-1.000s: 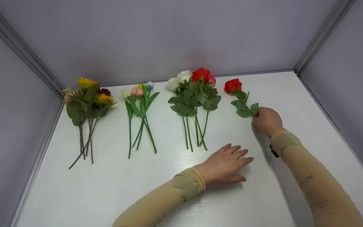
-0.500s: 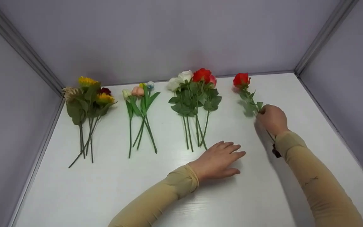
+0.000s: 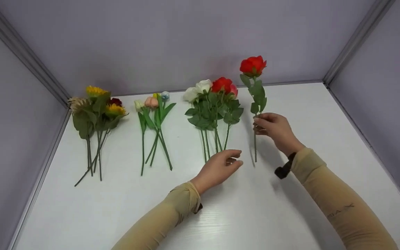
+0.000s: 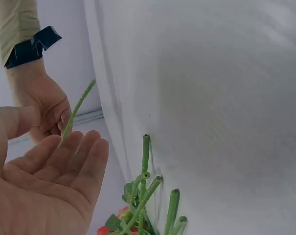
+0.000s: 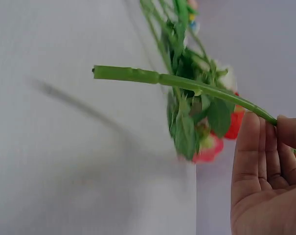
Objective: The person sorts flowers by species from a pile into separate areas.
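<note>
My right hand [image 3: 277, 131] pinches the stem of a single red rose [image 3: 253, 66] between thumb and fingers. The rose is raised off the table, bloom up, its lower stem end [image 5: 123, 73] hanging free in the right wrist view. My left hand [image 3: 217, 170] hovers over the lower stems of a bunch of white, red and pink roses [image 3: 205, 107]. Its fingers are loosely bent with nothing between them. In the left wrist view several cut stem ends [image 4: 172, 210] lie beyond its fingertips, apart from them.
Left of the roses lies a group of tulips [image 3: 156, 114]. Farther left is a bunch with sunflowers [image 3: 97, 111] and darker blooms. All lie on the white table [image 3: 116, 215], blooms toward the back wall [image 3: 186, 41]. Side walls [image 3: 387, 86] enclose the table.
The red rose has been lifted from the table and brought left and upright by my right hand. My left hand has moved left toward the rose stems, its spread fingers drawing together.
</note>
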Tool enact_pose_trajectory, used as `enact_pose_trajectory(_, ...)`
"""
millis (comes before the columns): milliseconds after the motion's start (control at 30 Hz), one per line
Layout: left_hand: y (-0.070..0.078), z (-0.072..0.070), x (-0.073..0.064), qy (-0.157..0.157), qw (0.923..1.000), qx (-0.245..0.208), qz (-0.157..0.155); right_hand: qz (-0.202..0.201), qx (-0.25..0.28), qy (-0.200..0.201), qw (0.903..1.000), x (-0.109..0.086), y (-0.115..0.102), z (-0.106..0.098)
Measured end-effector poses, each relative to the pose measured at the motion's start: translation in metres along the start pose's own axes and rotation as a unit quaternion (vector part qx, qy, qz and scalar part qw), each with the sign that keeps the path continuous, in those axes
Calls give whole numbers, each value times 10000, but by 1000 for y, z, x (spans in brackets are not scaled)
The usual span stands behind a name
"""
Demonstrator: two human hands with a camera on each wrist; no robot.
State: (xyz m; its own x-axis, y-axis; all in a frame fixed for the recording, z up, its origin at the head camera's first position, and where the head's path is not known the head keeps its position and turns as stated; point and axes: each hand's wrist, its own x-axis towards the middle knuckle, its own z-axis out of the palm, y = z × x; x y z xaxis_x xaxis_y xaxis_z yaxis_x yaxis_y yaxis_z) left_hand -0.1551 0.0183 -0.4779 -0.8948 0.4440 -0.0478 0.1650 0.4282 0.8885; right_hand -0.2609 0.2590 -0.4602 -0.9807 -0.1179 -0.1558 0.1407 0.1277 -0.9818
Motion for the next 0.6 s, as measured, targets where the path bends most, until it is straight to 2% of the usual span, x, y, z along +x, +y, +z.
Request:
enact_pose_trajectory(67,-3,-4,-2,136,9976,-648,-195,-62,302,-309,9990,-5,-3,18)
enact_pose_trajectory(167,-8,-9,-6,310,9899,-1338,-358,-135,691,-702,9951,-12,-8,42)
enact_pose_trajectory(333,-17,-14,-14,479,9731,-2209,-439,-255,1209,-1061,9866,-22,-14,69)
enact_pose_trajectory(467,-22,-17,-19,589,9653,-2492,-510,-262,1407,-1183,9826,-25,-16,81)
enact_pose_trajectory(600,-25,-22,-22,779,9660,-2406,-533,-196,1585,-1182,9801,-25,-18,90)
